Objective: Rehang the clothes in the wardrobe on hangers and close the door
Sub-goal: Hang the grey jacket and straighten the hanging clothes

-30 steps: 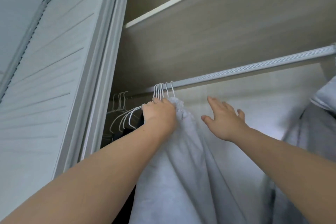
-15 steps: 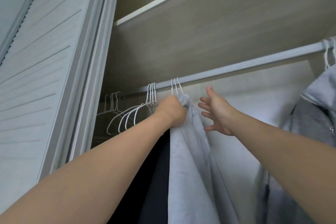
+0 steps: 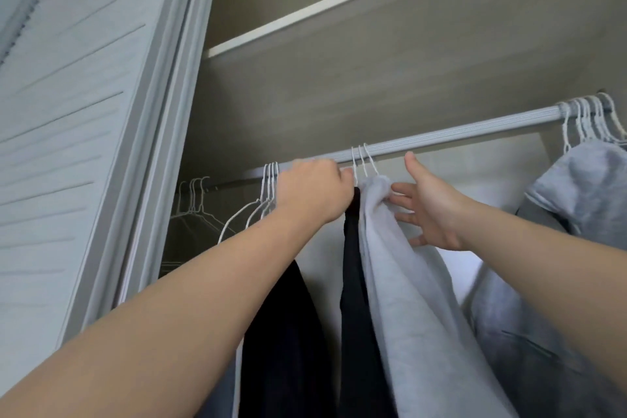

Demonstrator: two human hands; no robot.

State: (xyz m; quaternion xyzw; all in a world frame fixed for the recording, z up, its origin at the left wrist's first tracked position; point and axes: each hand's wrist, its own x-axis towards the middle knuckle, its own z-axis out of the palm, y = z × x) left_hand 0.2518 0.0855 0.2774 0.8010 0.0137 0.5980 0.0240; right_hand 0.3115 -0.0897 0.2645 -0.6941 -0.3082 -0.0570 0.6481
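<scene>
A grey rail (image 3: 458, 134) runs across the wardrobe under a shelf. Three white hanger hooks (image 3: 363, 159) sit on it, carrying a light grey garment (image 3: 400, 282) and a dark garment (image 3: 359, 316). My left hand (image 3: 312, 190) is curled into a fist at the necks of these hangers, against the top of the dark garment; what its fingers enclose is hidden. My right hand (image 3: 431, 210) is spread flat, its fingers touching the right side of the light grey garment just below the rail.
Empty white hangers (image 3: 269, 180) hang left of my left hand, with more (image 3: 195, 190) further left in shadow. Another dark garment (image 3: 281, 332) hangs below my left forearm. A grey hoodie (image 3: 583, 187) hangs at the far right. The white louvred door (image 3: 68, 112) stands at the left.
My left hand has slid the clothed hangers to the right along the rail, away from the empty hangers. My right hand has come in to touch the light grey garment.
</scene>
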